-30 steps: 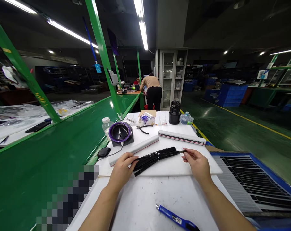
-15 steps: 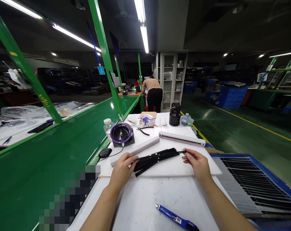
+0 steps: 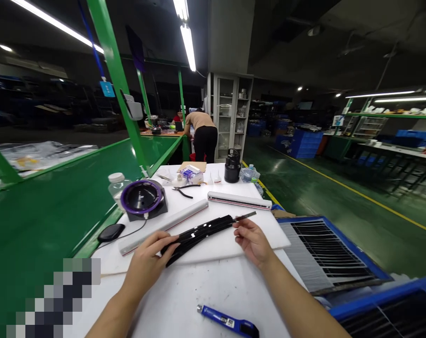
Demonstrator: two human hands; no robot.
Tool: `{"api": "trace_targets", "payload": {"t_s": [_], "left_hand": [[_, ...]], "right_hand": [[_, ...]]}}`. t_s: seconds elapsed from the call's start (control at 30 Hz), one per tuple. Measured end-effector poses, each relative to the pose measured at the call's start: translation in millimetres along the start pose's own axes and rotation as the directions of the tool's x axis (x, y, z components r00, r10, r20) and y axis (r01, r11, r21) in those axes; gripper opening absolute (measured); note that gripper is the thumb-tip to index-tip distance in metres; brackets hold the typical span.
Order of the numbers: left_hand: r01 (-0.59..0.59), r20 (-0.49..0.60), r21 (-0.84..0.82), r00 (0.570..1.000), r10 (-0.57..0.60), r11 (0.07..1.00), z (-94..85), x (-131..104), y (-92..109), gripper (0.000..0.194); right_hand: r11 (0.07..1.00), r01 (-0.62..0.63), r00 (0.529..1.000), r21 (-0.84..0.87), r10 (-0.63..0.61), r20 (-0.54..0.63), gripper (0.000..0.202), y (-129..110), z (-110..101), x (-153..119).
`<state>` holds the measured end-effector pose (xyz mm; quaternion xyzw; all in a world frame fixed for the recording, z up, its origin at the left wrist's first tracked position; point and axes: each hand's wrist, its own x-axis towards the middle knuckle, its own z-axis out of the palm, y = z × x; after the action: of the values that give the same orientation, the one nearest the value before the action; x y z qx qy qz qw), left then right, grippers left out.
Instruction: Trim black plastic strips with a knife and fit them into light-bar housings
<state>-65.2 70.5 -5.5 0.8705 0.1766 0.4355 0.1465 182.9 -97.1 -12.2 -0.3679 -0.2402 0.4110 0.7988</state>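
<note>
Glossy black strips (image 3: pixel 202 233) lie in a loose bundle over the white foam sheet (image 3: pixel 220 251). My left hand (image 3: pixel 147 260) is closed on the left end of the bundle, thumb and fingers around the strips. At the other end, my right hand (image 3: pixel 254 241) pinches one thin strip (image 3: pixel 246 216), whose greyish tip sticks out past the fingers to the right. Its other fingers are curled. Behind the bundle are two long white bars with red lines, one left bar (image 3: pixel 170 223) and one right bar (image 3: pixel 239 200).
A blue utility knife (image 3: pixel 228 321) lies near the front. Pliers (image 3: pixel 186 191), a purple-rimmed round device (image 3: pixel 142 197), a clear bottle (image 3: pixel 116 188) and a black canister (image 3: pixel 232 166) stand farther back. At right is a blue-edged tray (image 3: pixel 353 239) of black strips. A person (image 3: pixel 204 134) bends over beyond.
The view has turned to the right, so the table sits farther left. A thin strip's tip now projects beyond my right fingers. My left hand still grips the bundle.
</note>
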Motion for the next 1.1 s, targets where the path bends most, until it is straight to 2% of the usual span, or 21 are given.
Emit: {"api": "trace_targets", "payload": {"t_s": [0.2, 0.73, 0.83, 1.0, 1.1], "left_hand": [[-0.04, 0.062, -0.018, 0.997, 0.041, 0.999, 10.3, 1, 4, 0.016], [0.009, 0.087, -0.024, 0.996, -0.007, 1.0, 9.0, 2, 6, 0.018], [0.001, 0.077, -0.036, 0.997, 0.002, 0.999, 8.4, 3, 9, 0.019], [-0.02, 0.052, -0.057, 0.998, 0.023, 0.998, 9.2, 4, 12, 0.018], [-0.028, 0.059, -0.06, 0.998, 0.032, 0.998, 10.5, 3, 12, 0.017]], "right_hand": [[1.0, -0.002, 0.999, 0.023, 0.001, 0.041, 0.04, 4, 3, 1], [0.997, 0.033, 0.99, 0.063, -0.041, 0.134, 0.024, -4, -3, 0], [0.998, 0.026, 0.989, 0.063, -0.035, 0.145, 0.026, -1, -3, 0], [0.999, -0.023, 0.981, 0.039, 0.015, 0.192, 0.04, 12, -1, -1], [0.999, -0.045, 0.975, 0.014, 0.041, 0.219, 0.036, 19, -1, -1]]}}
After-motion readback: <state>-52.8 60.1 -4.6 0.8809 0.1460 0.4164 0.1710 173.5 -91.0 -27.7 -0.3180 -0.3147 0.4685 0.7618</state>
